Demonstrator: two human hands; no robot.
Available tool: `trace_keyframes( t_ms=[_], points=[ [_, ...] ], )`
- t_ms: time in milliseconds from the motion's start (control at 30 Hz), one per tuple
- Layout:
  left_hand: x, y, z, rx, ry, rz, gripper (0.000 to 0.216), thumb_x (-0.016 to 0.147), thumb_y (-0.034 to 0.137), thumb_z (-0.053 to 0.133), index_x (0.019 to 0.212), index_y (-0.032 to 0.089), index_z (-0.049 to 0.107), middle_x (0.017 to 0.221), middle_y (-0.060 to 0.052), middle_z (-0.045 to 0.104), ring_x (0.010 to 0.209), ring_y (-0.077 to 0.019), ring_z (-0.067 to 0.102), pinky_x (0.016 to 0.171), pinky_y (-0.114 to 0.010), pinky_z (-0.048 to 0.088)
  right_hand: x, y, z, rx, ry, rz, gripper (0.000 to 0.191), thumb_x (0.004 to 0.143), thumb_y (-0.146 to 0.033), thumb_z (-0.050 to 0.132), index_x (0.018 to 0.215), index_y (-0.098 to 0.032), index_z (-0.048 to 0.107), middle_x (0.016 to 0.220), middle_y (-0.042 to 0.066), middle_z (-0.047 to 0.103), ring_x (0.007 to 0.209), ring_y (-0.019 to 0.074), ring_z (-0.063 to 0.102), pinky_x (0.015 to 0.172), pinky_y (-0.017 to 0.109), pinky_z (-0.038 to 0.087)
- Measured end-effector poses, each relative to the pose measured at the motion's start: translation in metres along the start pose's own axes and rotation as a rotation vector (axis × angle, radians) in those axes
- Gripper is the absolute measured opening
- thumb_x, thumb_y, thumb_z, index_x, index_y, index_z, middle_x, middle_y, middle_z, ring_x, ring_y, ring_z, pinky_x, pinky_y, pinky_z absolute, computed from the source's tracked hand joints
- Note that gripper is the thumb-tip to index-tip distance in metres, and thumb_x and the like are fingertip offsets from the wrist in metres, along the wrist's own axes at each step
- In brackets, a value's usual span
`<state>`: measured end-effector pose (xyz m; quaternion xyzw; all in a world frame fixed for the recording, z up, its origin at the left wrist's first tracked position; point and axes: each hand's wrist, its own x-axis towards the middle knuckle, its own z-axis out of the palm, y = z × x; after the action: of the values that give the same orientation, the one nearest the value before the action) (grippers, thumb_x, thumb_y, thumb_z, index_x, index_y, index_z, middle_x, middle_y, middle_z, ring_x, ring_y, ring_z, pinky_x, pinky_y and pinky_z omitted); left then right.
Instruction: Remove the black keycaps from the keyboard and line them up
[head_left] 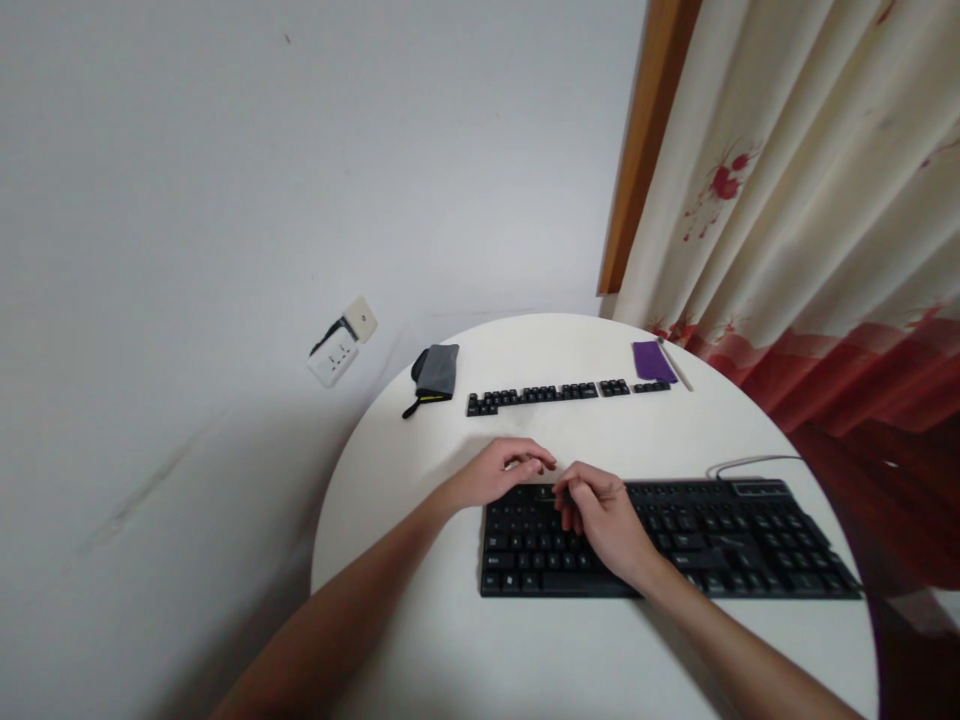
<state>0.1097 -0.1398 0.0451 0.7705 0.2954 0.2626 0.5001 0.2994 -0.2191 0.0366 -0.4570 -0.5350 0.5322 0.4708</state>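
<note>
A black keyboard (697,540) lies on the round white table (390,530). My left hand (506,470) is over its top left edge, with the fingers loosely bent and the thumb apart from them; nothing shows in it. My right hand (600,515) is above the left half of the keys, its fingers curled in and pressed together. Whatever is between those fingertips, if anything, is hidden. Beyond the hands, a row of loose black keycaps (536,395) stretches across the table.
A grey cloth pouch (437,372) with a dark strap lies at the back left. At the back right are a purple cloth (654,362) and a thin pale stick (676,365). The keyboard's cable (754,460) runs off right. Wall and curtain (750,200) border the table.
</note>
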Motion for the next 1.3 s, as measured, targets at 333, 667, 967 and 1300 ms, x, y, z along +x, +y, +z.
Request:
trace_keyframes(
  t_ms=[333,667,967,1300],
  points=[
    [-0.001,-0.007,0.004,-0.344,-0.057,-0.147,0.039,0.083,0.041,0.072,0.109,0.013,0.070,0.097,-0.010,0.074,0.088,-0.0195,0.068,0.085,-0.031,0.051,-0.006,-0.006,-0.004,-0.059,0.041,-0.212,0.031,0.098,-0.032,0.041,0.087,-0.017,0.065,0.067,0.000,0.059,0.056,0.0122,0.053,0.054,0.023,0.041],
    [-0.001,-0.003,0.008,-0.492,-0.167,-0.155,0.030,0.083,0.036,0.073,0.099,0.013,0.063,0.082,-0.004,0.066,0.073,-0.0129,0.063,0.071,-0.025,0.049,-0.006,-0.011,-0.001,-0.131,-0.028,-0.209,0.026,0.094,-0.022,0.042,0.078,-0.017,0.063,0.062,-0.002,0.056,0.055,0.0114,0.050,0.053,0.022,0.040],
    [0.005,-0.005,0.017,-0.445,-0.040,-0.175,0.026,0.072,0.028,0.082,0.087,0.012,0.069,0.086,-0.005,0.068,0.077,-0.0140,0.064,0.076,-0.028,0.052,0.000,-0.004,-0.002,-0.123,0.138,-0.121,0.028,0.093,-0.025,0.043,0.083,-0.015,0.067,0.059,-0.002,0.056,0.052,0.0114,0.049,0.050,0.022,0.038],
    [0.005,-0.013,0.020,0.089,0.207,0.090,0.017,0.085,0.026,0.071,0.099,0.019,0.077,0.104,-0.009,0.075,0.098,-0.0208,0.069,0.093,-0.035,0.053,0.007,0.004,-0.005,-0.056,0.219,-0.072,0.025,0.090,-0.025,0.044,0.081,-0.016,0.066,0.060,-0.001,0.058,0.050,0.0118,0.052,0.047,0.021,0.038]
  ],
)
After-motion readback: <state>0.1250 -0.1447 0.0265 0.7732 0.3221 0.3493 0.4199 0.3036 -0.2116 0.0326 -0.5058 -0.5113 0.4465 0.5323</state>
